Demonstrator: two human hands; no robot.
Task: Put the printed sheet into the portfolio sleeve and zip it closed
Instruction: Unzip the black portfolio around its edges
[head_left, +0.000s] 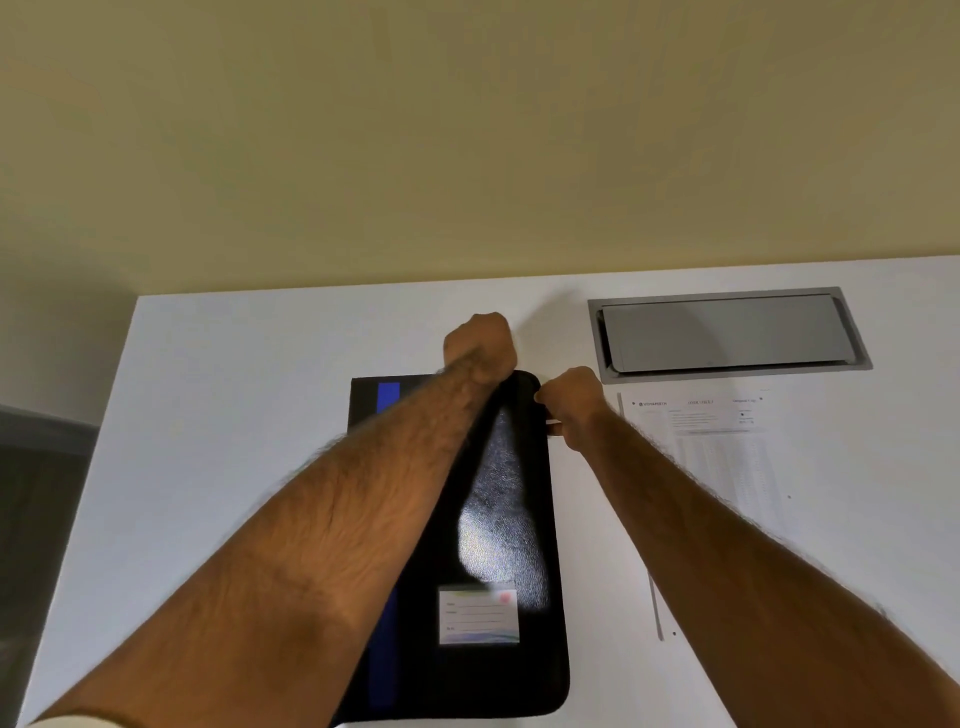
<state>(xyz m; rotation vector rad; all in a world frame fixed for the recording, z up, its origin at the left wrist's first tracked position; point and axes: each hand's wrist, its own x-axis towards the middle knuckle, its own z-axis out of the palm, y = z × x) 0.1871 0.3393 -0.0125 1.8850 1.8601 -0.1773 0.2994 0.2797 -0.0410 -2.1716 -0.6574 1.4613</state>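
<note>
Right hand (574, 402) first: the fingers are curled in and bunched at the far right edge of the black glossy leatherette portfolio sleeve (511, 519). Looks like they're pinching something small and pale there, maybe the zipper pull, but it's too tiny and blurry to call. Left hand (480, 345) is closed into a loose fist at the sleeve's far edge, close to the top right corner. The fingertips are tucked under and away from the camera, so can't tell if they're actually gripping the edge or just resting on it.

Both forearms are bare and reach across from the near side, the left one crossing diagonally over the sleeve and covering a good chunk of it.

The sleeve lies flat on the white tabletop (234, 415), long side running away from the camera. It's got a blue vertical stripe (388, 397) down its left part and a small white label card with printed lines (479, 617) near the bottom.

The white printed sheet with faint rows of text (722, 452) is still out on the table, lying flat just to the right of the sleeve, partly under the right forearm. Beyond it there's a grey metal cable hatch with a flap lid (727, 332) set into the tabletop.
</note>
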